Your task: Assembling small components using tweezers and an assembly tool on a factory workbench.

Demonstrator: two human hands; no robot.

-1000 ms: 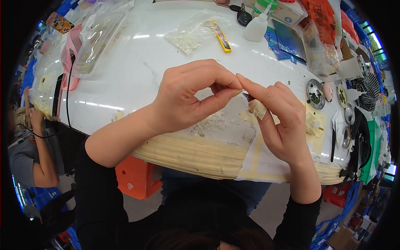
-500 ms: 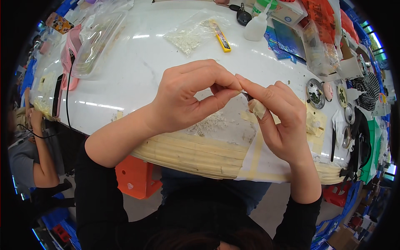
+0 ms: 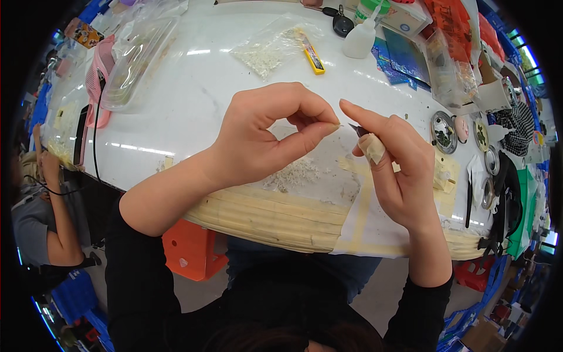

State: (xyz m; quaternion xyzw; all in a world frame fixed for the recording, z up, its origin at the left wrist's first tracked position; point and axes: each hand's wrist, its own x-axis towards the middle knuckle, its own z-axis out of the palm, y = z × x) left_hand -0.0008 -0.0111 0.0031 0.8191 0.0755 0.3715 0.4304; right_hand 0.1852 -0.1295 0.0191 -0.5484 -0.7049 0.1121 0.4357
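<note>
One tiny pale piece [image 3: 341,125] pokes from the left hand [image 3: 264,134], pinched between thumb and forefinger above the worktop [image 3: 193,76]. The right hand [image 3: 403,164], apart from the left, grips a pointed tool [image 3: 358,129], its tip just right of the piece. Pale shavings [image 3: 296,175] lie near the left hand.

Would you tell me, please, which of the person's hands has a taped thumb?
The right hand, holding the pointed tool: beige tape wraps its thumb; the left hand has a bare thumb.
</note>
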